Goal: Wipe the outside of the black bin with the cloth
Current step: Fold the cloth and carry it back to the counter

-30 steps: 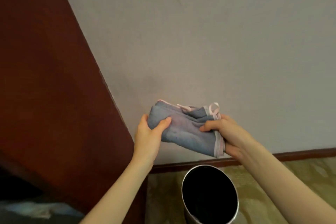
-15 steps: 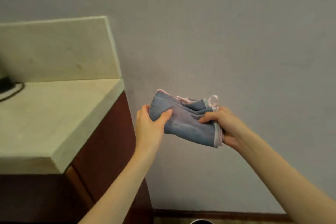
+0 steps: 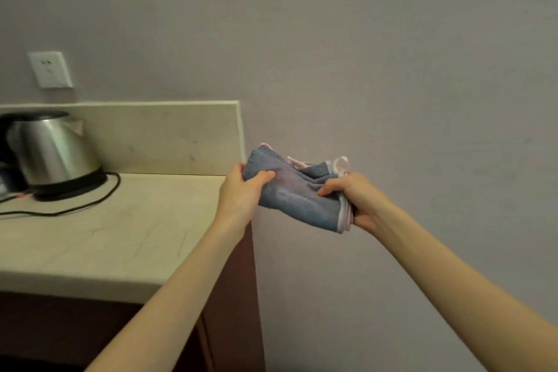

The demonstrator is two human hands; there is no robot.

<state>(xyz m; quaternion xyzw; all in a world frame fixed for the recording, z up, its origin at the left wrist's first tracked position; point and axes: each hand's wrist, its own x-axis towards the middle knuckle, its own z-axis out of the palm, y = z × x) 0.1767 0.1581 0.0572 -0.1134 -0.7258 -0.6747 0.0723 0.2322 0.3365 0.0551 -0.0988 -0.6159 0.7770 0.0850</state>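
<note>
Bin gone from view (kettle [image 3: 54, 154] now visible), cloth [image 3: 297, 193] gripped between both hands' fingers [image 3: 265, 175].

The cloth [image 3: 297, 193] is blue-grey terry with a pale pink hem and a small pink loop at its upper right. It is folded and bunched into a thick pad, held up in the air in front of a plain wall, slanting down from upper left to lower right. The bin is out of view.
</note>
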